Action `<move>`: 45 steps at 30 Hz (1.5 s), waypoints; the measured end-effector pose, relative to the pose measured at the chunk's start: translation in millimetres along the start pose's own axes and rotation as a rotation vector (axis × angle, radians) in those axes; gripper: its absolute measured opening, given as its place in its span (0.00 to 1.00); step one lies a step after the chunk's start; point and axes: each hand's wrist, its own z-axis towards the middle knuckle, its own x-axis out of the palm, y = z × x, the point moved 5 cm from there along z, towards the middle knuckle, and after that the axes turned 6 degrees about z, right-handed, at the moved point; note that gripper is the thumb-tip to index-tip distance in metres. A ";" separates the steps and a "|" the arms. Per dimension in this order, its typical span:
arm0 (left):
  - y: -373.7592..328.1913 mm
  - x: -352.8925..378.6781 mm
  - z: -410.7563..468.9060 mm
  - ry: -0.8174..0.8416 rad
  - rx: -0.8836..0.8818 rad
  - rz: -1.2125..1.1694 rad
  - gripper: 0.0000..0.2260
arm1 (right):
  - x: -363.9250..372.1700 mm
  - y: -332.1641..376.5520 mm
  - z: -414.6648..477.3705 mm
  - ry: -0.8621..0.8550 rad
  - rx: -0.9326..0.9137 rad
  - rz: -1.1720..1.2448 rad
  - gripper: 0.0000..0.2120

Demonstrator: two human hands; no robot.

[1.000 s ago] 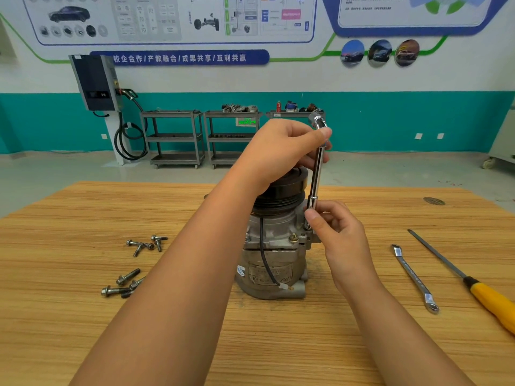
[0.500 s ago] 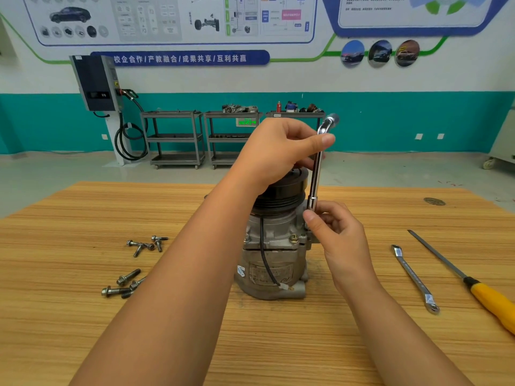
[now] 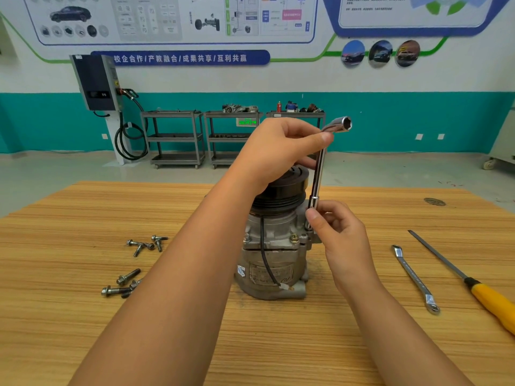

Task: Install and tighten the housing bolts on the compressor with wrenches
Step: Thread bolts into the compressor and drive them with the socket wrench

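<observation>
While the compressor [image 3: 274, 254] stands upright mid-table [image 3: 292, 344], the left hand [image 3: 278, 154] curls its fingers round the wrench [image 3: 319, 174] at its bent top. The right hand [image 3: 342, 238] pinches its lower socket beside the housing, and loose bolts [image 3: 128, 276] lie to the left.

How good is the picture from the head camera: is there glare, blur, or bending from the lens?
Head view: light is soft and even, with only a faint shadow beside the compressor; small glints lie on the socket wrench; the table grain is sharp; small print on the wall posters is unreadable; wide-angle stretch shows toward the edges, where the wall charger leans.
</observation>
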 end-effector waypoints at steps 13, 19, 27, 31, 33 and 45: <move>0.1 2.1 0.6 0.021 0.017 0.032 0.02 | 2.5 1.0 -2.6 -0.013 0.012 -0.011 0.03; 2.5 2.9 1.1 0.046 -0.030 0.009 0.04 | 2.1 -1.7 -0.8 0.016 0.018 0.036 0.07; 0.9 1.7 -0.3 0.030 -0.039 0.023 0.09 | 1.5 -1.0 -1.4 0.006 -0.002 -0.007 0.03; -1.9 2.5 -1.9 0.029 -0.020 0.058 0.11 | 1.9 -0.9 -2.2 -0.005 0.011 0.002 0.02; -2.6 2.5 -2.6 0.022 -0.013 0.058 0.11 | 2.4 -0.4 -2.2 -0.007 0.011 -0.001 0.02; 0.7 1.0 -0.8 0.061 -0.008 -0.007 0.07 | 2.2 -2.4 0.2 0.027 0.009 0.050 0.08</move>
